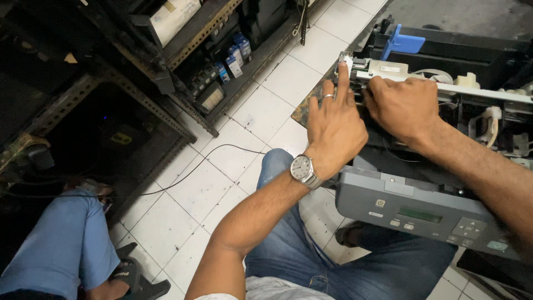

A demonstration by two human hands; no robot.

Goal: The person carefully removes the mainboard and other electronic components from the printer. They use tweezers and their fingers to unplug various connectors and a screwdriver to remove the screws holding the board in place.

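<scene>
An opened grey and black printer (422, 211) lies in front of me, its inner parts bare. My left hand (333, 125), with a ring and a wristwatch, rests on the printer's left end, its index finger stretched up against the white end of the carriage rail (483, 91). My right hand (402, 105) is curled on the mechanism just below that rail; I cannot see what its fingers grip. A blue plastic lever (405, 43) stands at the printer's back. The grey control panel (444, 219) with buttons and a small screen faces me.
A dark metal shelf rack (183, 55) with small ink boxes (236, 55) stands at the left. A thin black cable (205, 161) runs over the white floor tiles. Another person's leg in blue trousers (61, 244) and a sandal are at the lower left.
</scene>
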